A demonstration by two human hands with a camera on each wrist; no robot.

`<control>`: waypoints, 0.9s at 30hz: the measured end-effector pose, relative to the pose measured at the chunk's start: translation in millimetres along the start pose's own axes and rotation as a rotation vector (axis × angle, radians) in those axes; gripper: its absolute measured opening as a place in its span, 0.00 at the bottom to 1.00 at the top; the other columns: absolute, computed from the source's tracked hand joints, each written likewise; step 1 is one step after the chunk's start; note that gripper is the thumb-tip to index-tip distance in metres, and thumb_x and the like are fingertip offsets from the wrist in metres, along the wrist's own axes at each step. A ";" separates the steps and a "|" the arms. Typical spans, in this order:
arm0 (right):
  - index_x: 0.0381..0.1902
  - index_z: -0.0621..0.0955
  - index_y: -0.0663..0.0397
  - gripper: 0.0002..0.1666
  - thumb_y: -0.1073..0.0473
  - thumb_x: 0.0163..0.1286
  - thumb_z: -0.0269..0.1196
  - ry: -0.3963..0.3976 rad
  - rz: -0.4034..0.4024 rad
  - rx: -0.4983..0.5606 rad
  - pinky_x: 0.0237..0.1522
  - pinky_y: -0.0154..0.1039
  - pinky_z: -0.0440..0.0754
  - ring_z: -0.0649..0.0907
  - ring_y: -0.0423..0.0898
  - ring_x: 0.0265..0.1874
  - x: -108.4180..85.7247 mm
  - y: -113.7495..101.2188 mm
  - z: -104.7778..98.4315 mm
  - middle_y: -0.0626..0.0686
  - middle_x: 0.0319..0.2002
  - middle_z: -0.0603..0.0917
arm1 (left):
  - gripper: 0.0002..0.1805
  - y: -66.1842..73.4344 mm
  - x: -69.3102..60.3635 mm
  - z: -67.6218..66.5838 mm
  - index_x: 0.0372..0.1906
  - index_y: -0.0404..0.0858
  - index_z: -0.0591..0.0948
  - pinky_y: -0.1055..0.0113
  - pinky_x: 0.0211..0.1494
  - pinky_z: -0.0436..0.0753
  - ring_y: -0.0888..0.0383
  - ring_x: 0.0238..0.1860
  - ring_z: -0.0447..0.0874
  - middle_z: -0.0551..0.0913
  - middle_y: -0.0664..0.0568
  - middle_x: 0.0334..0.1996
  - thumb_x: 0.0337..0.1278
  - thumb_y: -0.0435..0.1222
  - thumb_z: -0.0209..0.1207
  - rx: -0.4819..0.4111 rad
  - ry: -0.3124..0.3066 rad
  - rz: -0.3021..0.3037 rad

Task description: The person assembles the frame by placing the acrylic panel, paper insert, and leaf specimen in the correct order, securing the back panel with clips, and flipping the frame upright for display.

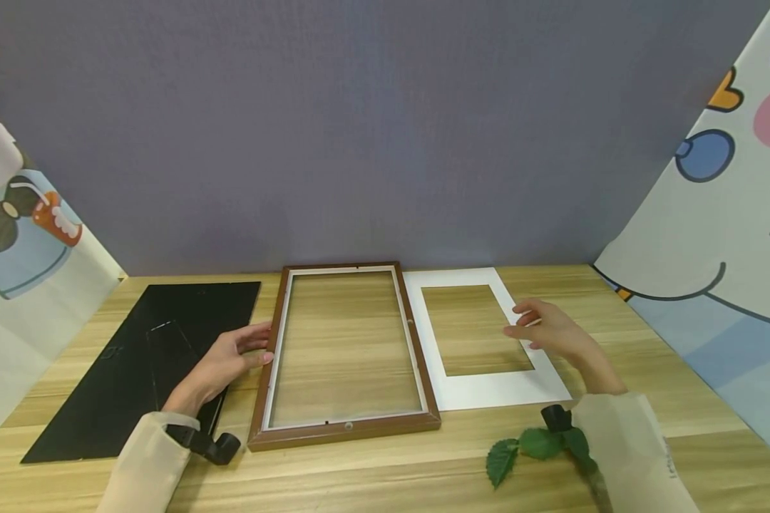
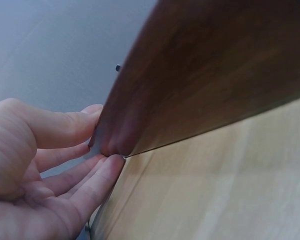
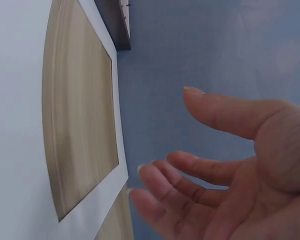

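Note:
A brown wooden picture frame [image 1: 353, 432] lies flat in the middle of the table, its inner white lip facing up. My left hand [image 1: 224, 362] touches the frame's left side. In the left wrist view, the thumb is at the upper edge of the brown side [image 2: 205, 65] and the fingertips are low against it, near the tabletop. To the right of the frame lies a white mat board [image 1: 507, 392] with a rectangular opening. Over its right border hovers my right hand [image 1: 555, 331], fingers loosely bent and holding nothing. Whether a clear pane sits in the frame, I cannot tell.
A black backing board [image 1: 199, 306] lies left of the frame, partly behind my left forearm. Green leaves [image 1: 539, 443] lie at the front right, partly covered by my right sleeve. A grey panel [image 1: 372, 142] stands along the table's back edge, with cartoon-printed panels on both sides.

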State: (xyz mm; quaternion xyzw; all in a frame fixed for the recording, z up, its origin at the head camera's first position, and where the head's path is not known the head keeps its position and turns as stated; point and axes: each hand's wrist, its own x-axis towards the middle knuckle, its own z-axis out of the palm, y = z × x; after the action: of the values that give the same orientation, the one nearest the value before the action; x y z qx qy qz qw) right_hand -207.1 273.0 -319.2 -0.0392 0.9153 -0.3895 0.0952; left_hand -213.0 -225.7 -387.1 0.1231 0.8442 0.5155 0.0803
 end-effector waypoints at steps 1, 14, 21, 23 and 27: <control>0.63 0.62 0.76 0.38 0.54 0.66 0.62 -0.001 0.005 -0.006 0.40 0.44 0.81 0.78 0.54 0.42 -0.1 1.9 -1.4 0.67 0.48 0.72 | 0.35 -0.1 0.0 0.1 0.70 0.26 0.59 0.64 0.53 0.81 0.34 0.62 0.69 0.68 0.27 0.62 0.60 0.30 0.59 0.001 0.000 0.000; 0.68 0.53 0.76 0.43 0.49 0.72 0.55 -0.044 0.093 0.089 0.53 0.58 0.76 0.71 0.65 0.56 2.6 27.4 -11.5 0.73 0.60 0.65 | 0.35 -2.2 1.0 0.7 0.69 0.25 0.59 0.69 0.51 0.80 0.34 0.61 0.69 0.69 0.27 0.61 0.60 0.30 0.59 0.012 0.010 0.006; 0.69 0.49 0.76 0.46 0.46 0.72 0.53 -0.055 0.151 0.125 0.55 0.59 0.74 0.66 0.68 0.62 1.6 36.0 -14.9 0.75 0.64 0.60 | 0.35 -2.5 1.2 0.7 0.69 0.25 0.60 0.69 0.50 0.80 0.34 0.61 0.70 0.69 0.27 0.61 0.60 0.30 0.59 0.020 0.014 0.008; 0.69 0.49 0.76 0.46 0.46 0.73 0.52 -0.059 0.177 0.126 0.55 0.59 0.74 0.65 0.69 0.63 1.4 37.1 -16.0 0.75 0.65 0.59 | 0.35 -2.2 1.0 0.8 0.69 0.25 0.60 0.69 0.50 0.80 0.34 0.61 0.70 0.69 0.27 0.61 0.60 0.30 0.59 0.021 0.015 0.006; 0.70 0.48 0.75 0.46 0.44 0.73 0.50 -0.078 0.242 0.121 0.55 0.57 0.75 0.64 0.69 0.63 2.7 39.3 -18.2 0.74 0.66 0.58 | 0.35 -1.2 0.4 0.8 0.69 0.25 0.60 0.68 0.51 0.81 0.34 0.61 0.70 0.69 0.27 0.61 0.60 0.30 0.60 0.016 0.012 0.004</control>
State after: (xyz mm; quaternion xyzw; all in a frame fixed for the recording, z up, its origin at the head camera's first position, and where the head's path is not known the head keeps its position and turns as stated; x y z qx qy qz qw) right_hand -213.4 312.7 -335.5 0.0621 0.8838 -0.4279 0.1790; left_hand -213.3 -225.4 -388.5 0.1226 0.8486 0.5094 0.0731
